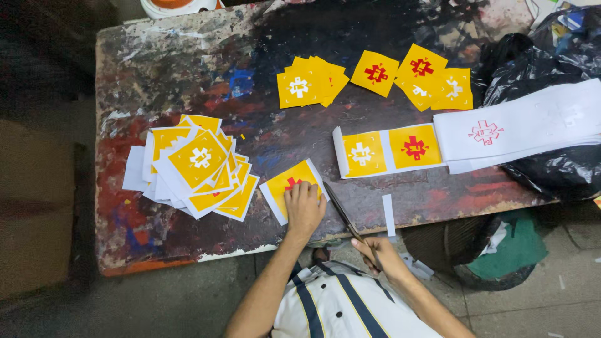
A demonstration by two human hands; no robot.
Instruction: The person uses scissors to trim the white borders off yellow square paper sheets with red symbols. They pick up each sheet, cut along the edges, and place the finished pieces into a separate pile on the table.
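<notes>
Yellow sticker (289, 184), white-bordered with a red mark, lies flat near the front edge of the paint-stained bench (163, 62); we press it down with our left hand (305, 206), fingers spread on its lower right part, grasping nothing. Just to its right, our right hand (382, 256) is closed around the handles of scissors (343, 213), blades pointing up toward the sticker. Left of it sits a heap of cut stickers (194, 166); to the right, an uncut strip (388, 150).
</notes>
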